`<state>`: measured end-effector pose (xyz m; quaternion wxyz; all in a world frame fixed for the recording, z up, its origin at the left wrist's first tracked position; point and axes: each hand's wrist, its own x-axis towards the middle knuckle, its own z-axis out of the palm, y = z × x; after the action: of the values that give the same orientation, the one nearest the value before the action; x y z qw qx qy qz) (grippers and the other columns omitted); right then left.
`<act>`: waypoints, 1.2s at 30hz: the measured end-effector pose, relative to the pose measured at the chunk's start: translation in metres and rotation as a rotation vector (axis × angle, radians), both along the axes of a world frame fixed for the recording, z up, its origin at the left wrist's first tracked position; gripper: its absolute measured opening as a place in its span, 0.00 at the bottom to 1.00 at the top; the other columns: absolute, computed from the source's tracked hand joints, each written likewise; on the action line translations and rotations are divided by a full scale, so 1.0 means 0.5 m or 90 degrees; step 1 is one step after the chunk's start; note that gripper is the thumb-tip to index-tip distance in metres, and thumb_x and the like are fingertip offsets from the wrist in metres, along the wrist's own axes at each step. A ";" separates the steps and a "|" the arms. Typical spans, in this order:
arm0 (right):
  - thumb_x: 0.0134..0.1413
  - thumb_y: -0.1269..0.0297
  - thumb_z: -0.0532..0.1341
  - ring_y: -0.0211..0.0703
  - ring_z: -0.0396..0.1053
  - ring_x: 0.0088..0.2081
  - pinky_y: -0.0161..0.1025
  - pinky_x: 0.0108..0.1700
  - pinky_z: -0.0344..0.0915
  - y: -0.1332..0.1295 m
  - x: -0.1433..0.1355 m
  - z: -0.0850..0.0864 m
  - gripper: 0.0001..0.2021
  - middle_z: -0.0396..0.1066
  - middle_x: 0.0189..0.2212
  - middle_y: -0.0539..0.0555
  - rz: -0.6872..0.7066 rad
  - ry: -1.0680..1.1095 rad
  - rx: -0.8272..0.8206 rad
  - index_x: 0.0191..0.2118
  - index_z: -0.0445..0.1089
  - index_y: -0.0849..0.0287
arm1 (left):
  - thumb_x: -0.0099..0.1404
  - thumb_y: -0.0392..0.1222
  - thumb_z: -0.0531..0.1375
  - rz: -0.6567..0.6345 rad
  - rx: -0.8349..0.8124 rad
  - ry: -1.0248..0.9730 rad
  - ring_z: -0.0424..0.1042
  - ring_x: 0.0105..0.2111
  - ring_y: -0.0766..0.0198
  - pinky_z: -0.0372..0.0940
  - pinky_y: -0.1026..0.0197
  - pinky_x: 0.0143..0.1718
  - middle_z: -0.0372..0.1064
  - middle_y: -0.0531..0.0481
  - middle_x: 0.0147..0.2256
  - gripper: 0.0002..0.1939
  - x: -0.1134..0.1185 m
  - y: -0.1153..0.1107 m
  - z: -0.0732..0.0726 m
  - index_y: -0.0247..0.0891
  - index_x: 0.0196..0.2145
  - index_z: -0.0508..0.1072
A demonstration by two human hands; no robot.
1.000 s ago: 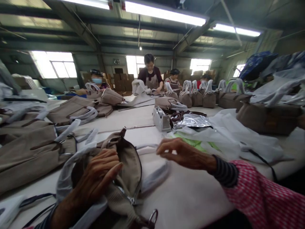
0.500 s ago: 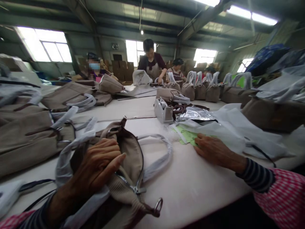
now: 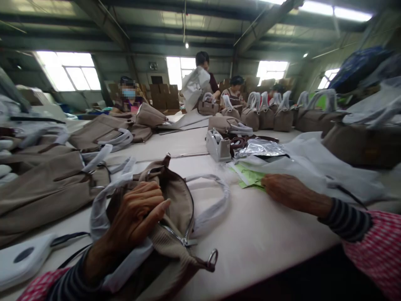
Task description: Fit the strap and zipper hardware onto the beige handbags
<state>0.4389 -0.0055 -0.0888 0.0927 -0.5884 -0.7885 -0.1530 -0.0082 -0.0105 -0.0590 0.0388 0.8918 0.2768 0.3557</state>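
A taupe handbag lies before me with its zipped mouth open, showing a beige lining. My left hand is closed over the bag's near-left edge, fingers curled and thumb along the opening. One handle, wrapped in white film, rests on the table to the bag's right; the other wrapped handle passes around my left wrist. My right hand is closed at the edge of some light green paper slips, its fingertips partly hidden. A metal ring sticks out at the bag's near end.
Several taupe bags lie at left, and others stand at back right. Beyond the slips are a tape dispenser, silver packet and white wrapping. A white device sits at near left. Co-workers work across the table.
My view has shifted slightly. My hands keep nearly the same places on the bag and slips. Across the table, a co-worker has raised a white wrapping, and a small bag now shows beside it.
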 end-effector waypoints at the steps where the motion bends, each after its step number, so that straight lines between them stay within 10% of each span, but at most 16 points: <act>1: 0.61 0.76 0.57 0.43 0.74 0.33 0.38 0.39 0.65 -0.005 -0.009 0.008 0.12 0.78 0.32 0.58 0.012 -0.042 -0.053 0.30 0.74 0.58 | 0.76 0.37 0.51 -0.001 0.002 -0.004 0.61 0.29 0.61 0.56 0.55 0.38 0.59 0.54 0.23 0.21 -0.002 0.002 -0.003 0.39 0.23 0.57; 7: 0.59 0.78 0.55 0.47 0.74 0.36 0.39 0.38 0.60 -0.021 -0.049 0.042 0.12 0.77 0.33 0.58 -0.053 -0.073 -0.138 0.31 0.73 0.60 | 0.76 0.38 0.52 -0.001 0.006 -0.018 0.62 0.30 0.61 0.58 0.54 0.40 0.63 0.53 0.24 0.20 -0.011 0.007 -0.016 0.40 0.23 0.58; 16: 0.62 0.57 0.60 0.47 0.73 0.38 0.41 0.42 0.65 -0.031 -0.018 0.082 0.13 0.78 0.37 0.55 -0.021 0.275 -0.094 0.32 0.79 0.56 | 0.77 0.38 0.50 -0.002 0.017 -0.018 0.60 0.29 0.62 0.56 0.55 0.37 0.60 0.53 0.22 0.22 -0.007 0.005 -0.008 0.39 0.22 0.58; 22: 0.59 0.57 0.63 0.39 0.65 0.24 0.36 0.27 0.59 0.015 -0.247 0.120 0.11 0.69 0.22 0.49 0.198 0.568 -0.190 0.30 0.74 0.57 | 0.77 0.39 0.48 0.021 0.009 -0.010 0.59 0.29 0.62 0.55 0.53 0.36 0.60 0.52 0.22 0.23 0.000 -0.005 0.003 0.40 0.21 0.57; 28: 0.52 0.77 0.61 0.35 0.70 0.23 0.31 0.27 0.60 0.108 -0.520 0.060 0.07 0.71 0.21 0.47 0.316 0.614 -0.356 0.27 0.67 0.59 | 0.77 0.38 0.49 0.037 -0.021 -0.022 0.61 0.31 0.61 0.56 0.52 0.39 0.59 0.52 0.24 0.22 0.006 -0.010 0.001 0.39 0.22 0.59; 36: 0.56 0.75 0.58 0.38 0.71 0.21 0.30 0.29 0.64 0.145 -0.548 -0.038 0.08 0.66 0.14 0.45 0.243 0.701 -0.316 0.28 0.65 0.58 | 0.78 0.38 0.48 0.040 -0.022 0.145 0.61 0.31 0.61 0.57 0.53 0.41 0.61 0.52 0.25 0.22 -0.009 0.002 0.025 0.39 0.23 0.59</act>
<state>0.1647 0.0672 -0.1078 0.3712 -0.4341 -0.7280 0.3792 -0.0129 -0.0093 -0.0466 0.0113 0.9165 0.3131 0.2486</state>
